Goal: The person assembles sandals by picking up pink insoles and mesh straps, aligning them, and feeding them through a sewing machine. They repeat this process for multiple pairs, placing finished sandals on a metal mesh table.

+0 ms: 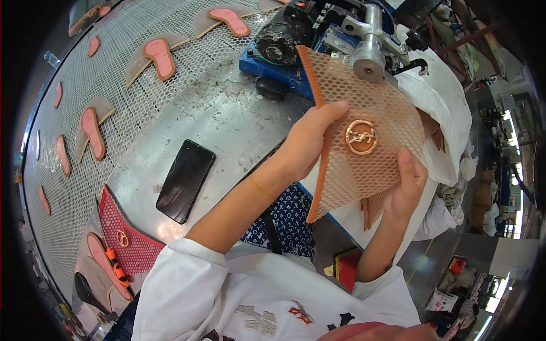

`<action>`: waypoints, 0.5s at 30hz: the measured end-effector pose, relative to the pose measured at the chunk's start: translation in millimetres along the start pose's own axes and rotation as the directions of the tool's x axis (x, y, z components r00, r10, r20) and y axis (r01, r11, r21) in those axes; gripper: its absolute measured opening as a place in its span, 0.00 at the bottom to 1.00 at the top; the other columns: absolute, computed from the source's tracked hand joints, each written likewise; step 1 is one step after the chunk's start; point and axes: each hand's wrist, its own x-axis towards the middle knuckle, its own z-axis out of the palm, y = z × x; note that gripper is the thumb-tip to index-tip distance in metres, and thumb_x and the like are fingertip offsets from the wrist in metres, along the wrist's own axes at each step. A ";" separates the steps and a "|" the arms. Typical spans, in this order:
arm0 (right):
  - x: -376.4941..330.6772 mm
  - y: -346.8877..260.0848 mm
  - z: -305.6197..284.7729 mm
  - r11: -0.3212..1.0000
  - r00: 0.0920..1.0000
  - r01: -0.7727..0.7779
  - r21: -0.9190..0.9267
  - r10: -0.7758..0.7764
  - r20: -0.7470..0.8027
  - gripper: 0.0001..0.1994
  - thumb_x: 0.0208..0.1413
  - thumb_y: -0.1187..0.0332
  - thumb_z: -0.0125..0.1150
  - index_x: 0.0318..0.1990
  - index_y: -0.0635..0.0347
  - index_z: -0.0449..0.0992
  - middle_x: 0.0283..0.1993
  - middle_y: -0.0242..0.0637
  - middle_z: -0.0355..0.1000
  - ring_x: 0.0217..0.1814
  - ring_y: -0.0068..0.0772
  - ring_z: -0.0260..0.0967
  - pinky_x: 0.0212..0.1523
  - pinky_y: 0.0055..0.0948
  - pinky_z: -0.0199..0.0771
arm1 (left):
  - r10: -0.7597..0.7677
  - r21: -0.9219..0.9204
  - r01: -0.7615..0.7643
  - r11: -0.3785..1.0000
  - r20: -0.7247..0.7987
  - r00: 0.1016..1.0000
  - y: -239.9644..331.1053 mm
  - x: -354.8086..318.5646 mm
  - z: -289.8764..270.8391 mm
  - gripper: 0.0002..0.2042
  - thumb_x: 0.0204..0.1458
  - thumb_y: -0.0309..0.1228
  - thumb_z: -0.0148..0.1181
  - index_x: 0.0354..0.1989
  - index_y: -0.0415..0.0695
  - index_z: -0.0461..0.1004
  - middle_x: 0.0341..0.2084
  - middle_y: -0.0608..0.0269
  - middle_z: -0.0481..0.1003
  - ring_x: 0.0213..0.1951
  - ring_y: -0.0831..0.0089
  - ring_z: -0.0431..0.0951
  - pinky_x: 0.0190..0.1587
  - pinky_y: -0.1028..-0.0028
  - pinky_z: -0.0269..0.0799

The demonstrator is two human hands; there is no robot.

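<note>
Both my hands hold up a tan mesh shoe upper [335,176] with orange edging and a round gold-coloured emblem [362,137]. My left hand [310,133] grips its left edge, thumb on top and the other fingers behind it. Along its lower right part, my right hand [405,184] has the thumb in front, with the remaining fingers mostly hidden. A further strip of tan mesh [373,209] hangs below, beside my right palm; whether it belongs to the same piece I cannot tell. Just beyond the upper's top edge sits the metal roller [368,59] of a machine.
A blue-based machine [301,77] stands at the far edge of the metal table. A black phone [186,181] lies left of my forearm. Pink insoles [159,58] rest across the perforated surface. A red mesh upper [128,241] and an orange-and-black tool [117,268] are at lower left; white sacks [441,108] at right.
</note>
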 end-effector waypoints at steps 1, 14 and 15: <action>4.6 -0.6 7.8 0.999 0.999 -0.033 0.011 0.034 -0.010 0.11 0.61 0.69 0.59 0.40 0.72 0.79 0.39 0.36 0.77 0.39 0.18 0.71 0.43 0.21 0.67 | 0.026 0.097 -0.024 0.995 -0.016 1.000 2.7 -3.2 -7.7 0.19 0.63 0.38 0.48 0.51 0.32 0.70 0.46 0.52 0.77 0.47 0.67 0.78 0.54 0.68 0.74; 21.5 -20.3 5.0 0.933 0.962 -0.188 -0.306 0.238 0.133 0.12 0.61 0.65 0.59 0.35 0.68 0.78 0.31 0.31 0.75 0.31 0.16 0.68 0.34 0.19 0.66 | 0.131 0.408 -0.154 0.900 0.083 0.988 -29.4 -77.7 2.4 0.16 0.65 0.33 0.44 0.50 0.33 0.72 0.39 0.58 0.77 0.36 0.72 0.78 0.43 0.69 0.74; 21.9 -20.4 -1.5 0.919 0.967 -0.158 -0.361 0.218 0.133 0.12 0.62 0.65 0.58 0.34 0.67 0.78 0.30 0.32 0.75 0.29 0.17 0.68 0.33 0.19 0.66 | 0.103 0.361 -0.117 0.925 0.059 0.993 -41.5 -80.0 7.2 0.20 0.67 0.37 0.39 0.50 0.33 0.73 0.37 0.57 0.78 0.37 0.72 0.77 0.44 0.71 0.73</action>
